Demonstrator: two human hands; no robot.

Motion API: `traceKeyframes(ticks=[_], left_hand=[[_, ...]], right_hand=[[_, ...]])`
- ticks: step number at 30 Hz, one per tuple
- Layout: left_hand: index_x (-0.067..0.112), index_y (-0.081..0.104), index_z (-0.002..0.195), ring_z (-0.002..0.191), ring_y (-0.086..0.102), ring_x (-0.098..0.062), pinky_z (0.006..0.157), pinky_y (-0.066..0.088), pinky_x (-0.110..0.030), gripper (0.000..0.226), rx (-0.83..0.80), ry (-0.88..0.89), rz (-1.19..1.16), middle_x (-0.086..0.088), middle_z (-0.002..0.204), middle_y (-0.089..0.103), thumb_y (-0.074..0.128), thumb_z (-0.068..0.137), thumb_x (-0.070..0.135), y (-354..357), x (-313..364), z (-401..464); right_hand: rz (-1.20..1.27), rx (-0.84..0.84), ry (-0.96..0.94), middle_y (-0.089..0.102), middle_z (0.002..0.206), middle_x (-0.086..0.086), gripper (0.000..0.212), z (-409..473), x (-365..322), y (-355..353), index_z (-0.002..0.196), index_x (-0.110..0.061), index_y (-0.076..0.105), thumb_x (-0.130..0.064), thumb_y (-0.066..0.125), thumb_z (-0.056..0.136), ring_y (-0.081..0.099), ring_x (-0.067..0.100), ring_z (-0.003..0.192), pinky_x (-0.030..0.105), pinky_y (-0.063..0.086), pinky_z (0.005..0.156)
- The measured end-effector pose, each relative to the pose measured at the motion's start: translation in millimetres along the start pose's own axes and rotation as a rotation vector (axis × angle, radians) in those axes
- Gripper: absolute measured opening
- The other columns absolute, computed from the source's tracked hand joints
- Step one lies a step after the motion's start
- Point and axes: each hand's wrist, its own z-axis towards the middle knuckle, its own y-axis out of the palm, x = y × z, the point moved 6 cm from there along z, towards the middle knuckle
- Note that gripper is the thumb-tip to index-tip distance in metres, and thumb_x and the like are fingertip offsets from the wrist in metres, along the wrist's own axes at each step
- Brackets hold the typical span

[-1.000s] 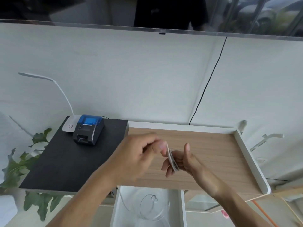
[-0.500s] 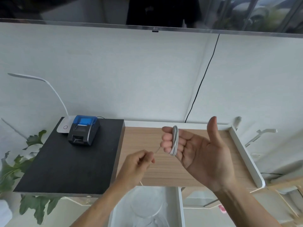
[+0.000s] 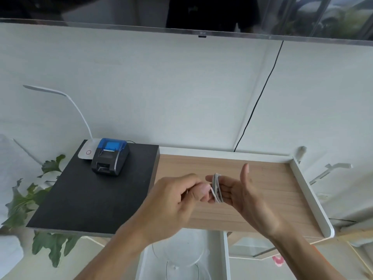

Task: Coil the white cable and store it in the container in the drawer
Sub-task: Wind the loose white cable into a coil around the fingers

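The white cable (image 3: pixel 217 187) is wound in several turns around the fingers (image 3: pixel 226 183) of the right hand (image 3: pixel 248 201), held in the air above the wooden desk top (image 3: pixel 262 199). That hand is spread, palm turned to the left, thumb pointing up and apart from the fingers, so the coil hangs on the fingers rather than in a closed grip. The left hand (image 3: pixel 177 201) is right beside it, its thumb and fingers pinched together on the loose end of the cable at the near edge of the coil.

Below the hands, at the front of the desk, a white drawer (image 3: pixel 226 257) stands open, and a clear container (image 3: pixel 181 259) sits inside it; its contents cannot be made out.

The wooden top has a raised white rim (image 3: pixel 310 190) along its back and right side. To the left a black board (image 3: pixel 80 195) adjoins it, carrying a small black printer (image 3: pixel 110 156) with a blue translucent lid. Just behind the printer is the white base of a desk lamp (image 3: pixel 86 152), marked with a red ring, its thin neck curving up and to the left. Green leaves (image 3: pixel 24 201) show past the board's left edge.

A black cord (image 3: pixel 260 96) runs down the white wall from a screen (image 3: pixel 201 13) mounted at the top. A small logo on the screen's lower bezel appears to read "LG".
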Motion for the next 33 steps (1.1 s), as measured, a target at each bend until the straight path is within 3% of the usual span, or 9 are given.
traceKeyframes(ticks=[2, 6, 10, 15, 19, 24, 27, 30, 33], left_hand=[[0.01, 0.074, 0.087, 0.052, 0.05, -0.004, 0.056, 0.035, -0.008, 0.032, 0.041, 0.005, -0.008, 0.026, 0.058, 0.059, 0.058, 0.108, 0.027, -7, -4, 13], [0.016, 0.075, 0.086, 0.057, 0.047, -0.013, 0.059, 0.042, -0.023, 0.033, 0.087, -0.03, -0.103, -0.005, 0.063, 0.06, 0.06, 0.104, 0.04, -14, -30, 31], [0.016, 0.075, 0.083, 0.062, 0.047, -0.017, 0.061, 0.043, -0.027, 0.034, 0.121, -0.068, -0.229, -0.029, 0.071, 0.056, 0.062, 0.1, 0.042, -6, -62, 34], [0.023, 0.071, 0.074, 0.061, 0.046, -0.011, 0.062, 0.04, -0.03, 0.061, 0.175, -0.265, -0.247, 0.007, 0.061, 0.054, 0.054, 0.086, 0.081, 24, -108, 13], [0.027, 0.065, 0.073, 0.056, 0.039, -0.008, 0.057, 0.033, -0.026, 0.04, 0.043, -0.262, -0.228, 0.013, 0.057, 0.047, 0.054, 0.1, 0.055, 66, -110, -15], [0.023, 0.068, 0.084, 0.052, 0.039, -0.009, 0.055, 0.032, -0.021, 0.041, -0.092, -0.119, -0.066, 0.002, 0.057, 0.047, 0.052, 0.106, 0.055, 70, -67, -31], [0.026, 0.07, 0.088, 0.054, 0.045, -0.02, 0.055, 0.034, -0.023, 0.036, -0.128, -0.02, -0.007, -0.009, 0.065, 0.059, 0.053, 0.107, 0.052, 43, -28, -27], [0.025, 0.071, 0.086, 0.052, 0.04, -0.009, 0.052, 0.032, -0.026, 0.032, -0.105, 0.001, -0.058, 0.001, 0.059, 0.055, 0.056, 0.108, 0.043, 11, -4, -17], [0.019, 0.073, 0.084, 0.05, 0.042, -0.003, 0.052, 0.034, -0.017, 0.033, 0.012, -0.024, -0.08, 0.016, 0.054, 0.054, 0.058, 0.105, 0.039, -15, -4, 2]], right_hand=[[-0.095, -0.046, 0.041, 0.072, 0.112, 0.024, 0.156, -4, -1, 10, 0.137, 0.01, 0.057, -0.111, 0.043, 0.039, 0.07, 0.035, 0.101, 0.031, 0.059, 0.089], [-0.14, -0.075, -0.014, 0.078, 0.109, 0.018, 0.12, -19, -3, 19, 0.135, -0.009, 0.066, -0.102, 0.03, 0.07, 0.074, 0.03, 0.1, 0.039, 0.051, 0.098], [-0.031, -0.177, -0.008, 0.076, 0.1, 0.021, 0.13, -23, -9, 24, 0.131, 0.007, 0.065, -0.102, 0.035, 0.067, 0.074, 0.029, 0.086, 0.034, 0.056, 0.089], [0.356, -0.249, -0.113, 0.073, 0.115, 0.03, 0.12, -27, -26, 24, 0.137, 0.013, 0.06, -0.089, 0.028, 0.083, 0.074, 0.037, 0.101, 0.041, 0.058, 0.098], [0.592, -0.126, -0.211, 0.054, 0.146, 0.04, 0.115, -16, -41, 6, 0.147, 0.017, 0.046, -0.083, 0.023, 0.093, 0.058, 0.047, 0.136, 0.052, 0.041, 0.121], [0.308, 0.062, -0.178, 0.064, 0.141, 0.032, 0.109, 8, -29, -20, 0.143, 0.01, 0.05, -0.081, 0.017, 0.093, 0.059, 0.044, 0.136, 0.057, 0.034, 0.124], [0.138, 0.071, -0.093, 0.07, 0.136, 0.024, 0.119, 14, -11, -22, 0.145, 0.002, 0.05, -0.095, 0.034, 0.078, 0.065, 0.038, 0.13, 0.049, 0.042, 0.115], [-0.006, 0.046, -0.01, 0.074, 0.128, 0.023, 0.13, 10, 2, -17, 0.143, -0.002, 0.053, -0.104, 0.039, 0.063, 0.07, 0.034, 0.12, 0.036, 0.05, 0.104], [-0.085, -0.048, 0.028, 0.076, 0.114, 0.025, 0.133, 2, 4, -5, 0.137, 0.001, 0.061, -0.106, 0.033, 0.062, 0.073, 0.031, 0.103, 0.037, 0.053, 0.098]])
